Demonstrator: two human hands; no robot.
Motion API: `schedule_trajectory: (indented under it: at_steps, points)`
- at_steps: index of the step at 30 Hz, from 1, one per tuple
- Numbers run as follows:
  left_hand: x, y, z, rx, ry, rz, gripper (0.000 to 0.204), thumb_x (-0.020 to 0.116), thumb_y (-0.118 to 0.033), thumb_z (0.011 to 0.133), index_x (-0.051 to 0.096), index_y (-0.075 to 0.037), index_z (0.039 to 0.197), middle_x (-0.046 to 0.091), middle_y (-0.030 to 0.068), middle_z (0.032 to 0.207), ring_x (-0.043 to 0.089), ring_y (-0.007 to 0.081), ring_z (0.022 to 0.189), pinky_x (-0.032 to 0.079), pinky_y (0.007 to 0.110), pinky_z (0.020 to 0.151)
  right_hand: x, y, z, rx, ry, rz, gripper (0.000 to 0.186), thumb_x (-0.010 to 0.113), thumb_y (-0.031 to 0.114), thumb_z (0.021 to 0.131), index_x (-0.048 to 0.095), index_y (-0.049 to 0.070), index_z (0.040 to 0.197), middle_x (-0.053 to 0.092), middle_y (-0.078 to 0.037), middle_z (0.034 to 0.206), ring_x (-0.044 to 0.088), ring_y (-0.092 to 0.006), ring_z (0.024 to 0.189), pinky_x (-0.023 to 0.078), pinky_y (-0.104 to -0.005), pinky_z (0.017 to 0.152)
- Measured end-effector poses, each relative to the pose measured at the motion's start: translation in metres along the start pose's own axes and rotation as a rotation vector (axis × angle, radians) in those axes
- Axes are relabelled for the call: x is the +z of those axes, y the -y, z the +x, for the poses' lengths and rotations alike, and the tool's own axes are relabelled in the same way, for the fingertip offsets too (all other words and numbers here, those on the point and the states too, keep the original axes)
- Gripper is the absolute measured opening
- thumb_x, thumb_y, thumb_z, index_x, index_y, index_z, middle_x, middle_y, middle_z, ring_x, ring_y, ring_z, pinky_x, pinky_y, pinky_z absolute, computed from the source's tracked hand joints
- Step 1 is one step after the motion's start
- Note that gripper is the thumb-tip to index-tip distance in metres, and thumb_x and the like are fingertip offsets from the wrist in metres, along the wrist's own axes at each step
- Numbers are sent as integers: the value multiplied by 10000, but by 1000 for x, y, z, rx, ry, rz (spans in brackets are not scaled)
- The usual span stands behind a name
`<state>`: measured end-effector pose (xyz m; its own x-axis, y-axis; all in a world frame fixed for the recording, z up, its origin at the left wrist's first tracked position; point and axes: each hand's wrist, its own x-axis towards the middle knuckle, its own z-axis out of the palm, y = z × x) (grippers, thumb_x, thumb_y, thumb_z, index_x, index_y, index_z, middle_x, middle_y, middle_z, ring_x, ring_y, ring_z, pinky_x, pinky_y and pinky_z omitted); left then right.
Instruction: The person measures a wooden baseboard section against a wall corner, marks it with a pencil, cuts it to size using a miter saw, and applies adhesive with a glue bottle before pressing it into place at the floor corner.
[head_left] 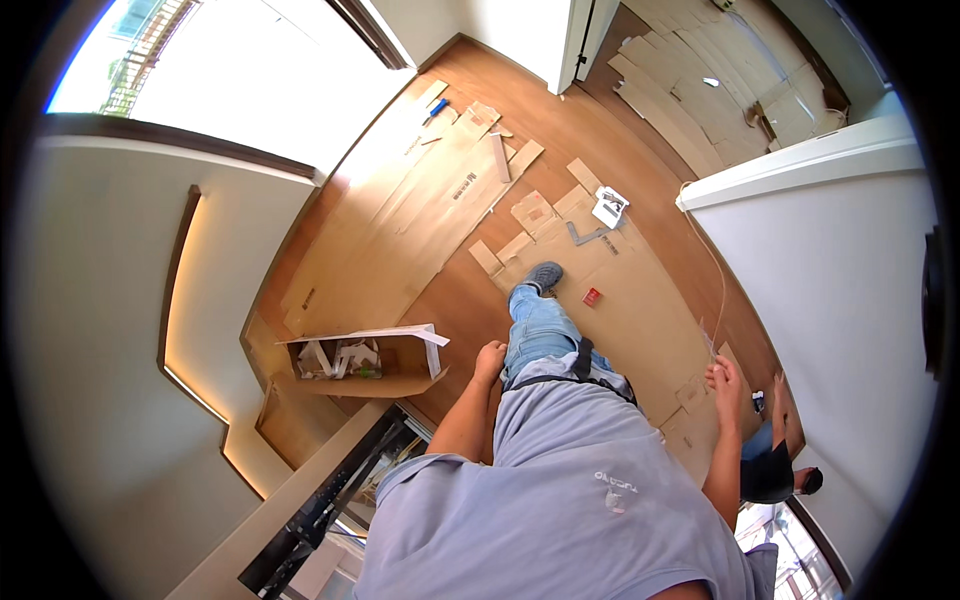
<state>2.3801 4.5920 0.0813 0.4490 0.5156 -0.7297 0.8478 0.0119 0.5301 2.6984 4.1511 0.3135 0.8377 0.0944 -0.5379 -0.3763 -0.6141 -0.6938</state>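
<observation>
My left hand (490, 362) hangs beside my left thigh, fingers curled in, with nothing seen in it. Out to the right, my right hand (724, 379) is closed in a pinch on a thin, pale cord (722, 282). The cord runs up along the floor by the wall to the end of a white door frame. A small clear sliver also shows above the fingers, too faint to name. Left of my left hand stands an open cardboard box (405, 384) holding white and grey scraps.
Flattened cardboard (400, 235) covers much of the wooden floor. A white device (610, 207), a grey carpenter's square (585, 236), a small red box (592, 297) and a blue-handled tool (437, 109) lie on it. Another person (768, 470) in a dark top is low by the right wall.
</observation>
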Motion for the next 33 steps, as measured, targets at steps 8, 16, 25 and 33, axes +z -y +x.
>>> schedule_trajectory:
  at_steps: [8, 16, 25, 33]
  points:
    - [-81, -37, 45, -91, 120, -146, 312, 641, -262, 937, 723, 39, 916, 733, 193, 852, 722, 261, 767, 570, 389, 723, 76, -123, -77, 342, 17, 231, 232, 580, 177, 1020, 645, 5, 1161, 687, -77, 881, 648, -140, 730, 514, -278, 613]
    - [-132, -145, 101, 41, 259, 415, 400, 741, -324, 888, 706, 20, 689, 658, 108, 619, 646, 174, 594, 514, 350, 590, 145, -203, -227, 717, -327, 561, 212, 580, 226, 990, 670, 35, 982, 664, -69, 781, 642, -160, 644, 521, -299, 579]
    - [-132, -205, 152, 138, 420, 374, 250, 669, -193, 949, 693, 5, 1100, 727, 101, 979, 707, 160, 837, 579, 295, 709, 236, -95, -201, 519, -219, 357, 395, 583, 284, 1030, 613, 12, 1314, 684, -131, 1162, 682, -235, 1031, 563, -392, 880]
    - [-107, -218, 105, 300, 381, 503, 283, 659, -218, 974, 691, 25, 1116, 738, 109, 935, 714, 173, 839, 566, 318, 740, 305, -263, -244, 563, -112, 371, 485, 576, 356, 1006, 618, 6, 1339, 682, -186, 1237, 649, -280, 1158, 516, -406, 965]
